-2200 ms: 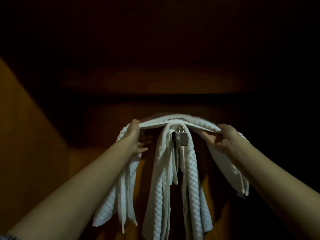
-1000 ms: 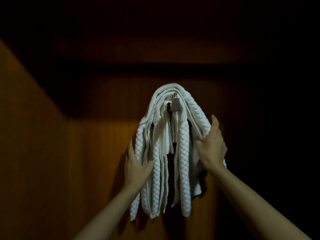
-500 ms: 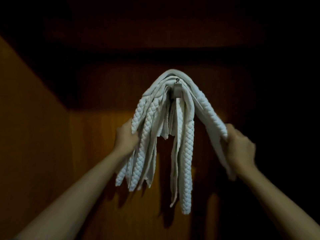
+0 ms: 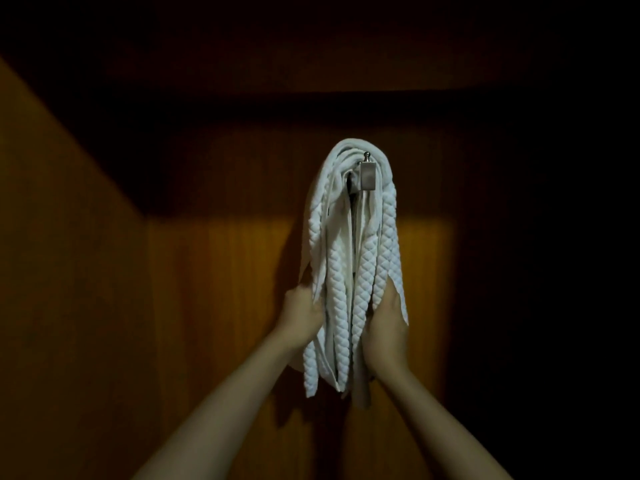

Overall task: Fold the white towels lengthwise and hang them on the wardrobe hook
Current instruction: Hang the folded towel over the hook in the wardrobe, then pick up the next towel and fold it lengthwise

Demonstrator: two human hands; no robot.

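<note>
Gathering towels [image 4: 349, 271] draped over hook [image 4: 367, 174] | I judge them soft, thick, light, prone to slide off | left hand [image 4: 303, 315] and right hand [image 4: 386, 323] below hook, fingers curled round hanging tails | best squeezed mid-length, pulling evenly | wardrobe panel [image 4: 207, 289] behind.

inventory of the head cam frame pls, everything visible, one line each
white towels: several, exact count unclear, white with a quilted weave, draped over the hook and hanging down in a bundle
hook: one, silver metal, on the back panel, at the top of the bundle
wardrobe back panel: one, brown wood, behind the towels, upper part in shadow
wardrobe side panel: one, brown wood, at left
left hand: one, grips the bundle's left side, low down
right hand: one, grips the bundle's right side, low down
</note>
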